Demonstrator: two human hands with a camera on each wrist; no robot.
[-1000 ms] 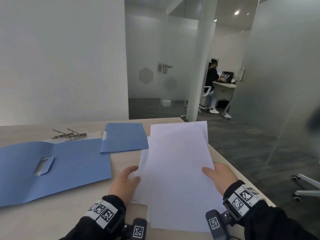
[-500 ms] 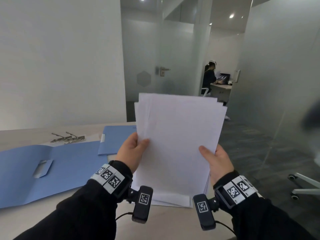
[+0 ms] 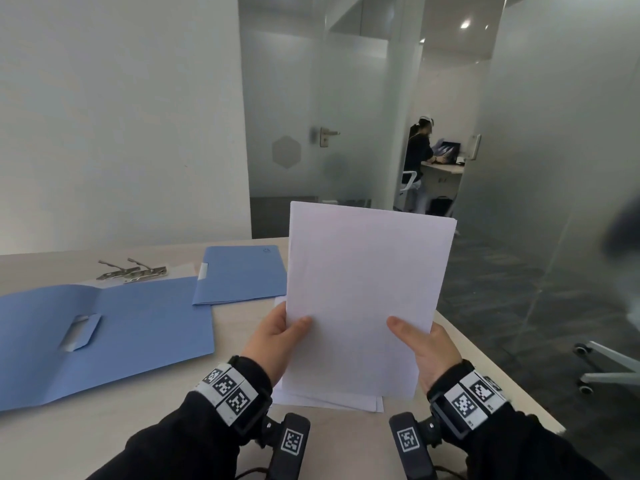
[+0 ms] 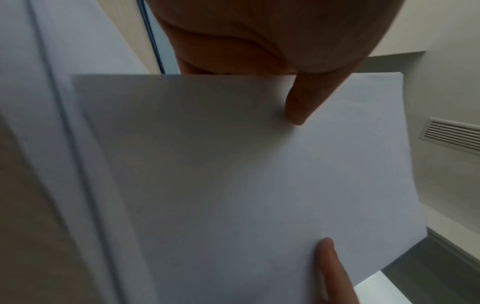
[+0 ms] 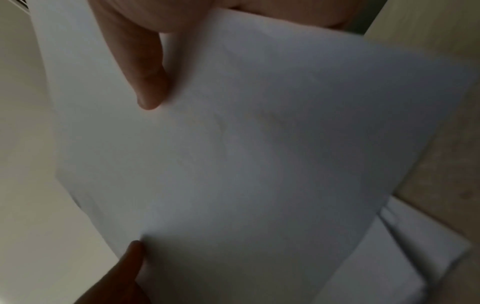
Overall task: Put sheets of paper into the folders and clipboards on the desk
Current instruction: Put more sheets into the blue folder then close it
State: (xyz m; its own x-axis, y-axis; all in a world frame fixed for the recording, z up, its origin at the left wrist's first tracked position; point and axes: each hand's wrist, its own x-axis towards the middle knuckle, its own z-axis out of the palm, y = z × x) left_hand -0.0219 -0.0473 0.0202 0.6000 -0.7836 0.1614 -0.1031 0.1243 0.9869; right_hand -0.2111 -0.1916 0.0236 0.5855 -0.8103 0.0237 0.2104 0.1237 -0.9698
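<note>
A stack of white paper sheets (image 3: 363, 289) stands upright above the desk, held by both hands. My left hand (image 3: 277, 337) pinches its left edge, thumb on the front. My right hand (image 3: 422, 344) pinches its right edge the same way. The wrist views show the sheets (image 4: 246, 174) (image 5: 259, 144) close up with a thumb on each side. More white sheets (image 3: 329, 401) lie flat on the desk under the held stack. An open blue folder (image 3: 121, 334) lies to the left, with a closed blue folder (image 3: 242, 275) behind it.
Metal clips of clipboards (image 3: 131, 270) lie at the back left of the light wooden desk (image 3: 104, 427). The desk's right edge runs close to my right wrist. Beyond are a glass partition, an office chair base (image 3: 606, 368) and a person at a far desk.
Both hands lifted the paper stack off the desk and stood it upright. Its fanned sheets have since been squared into one even stack, lower than half a second ago.
</note>
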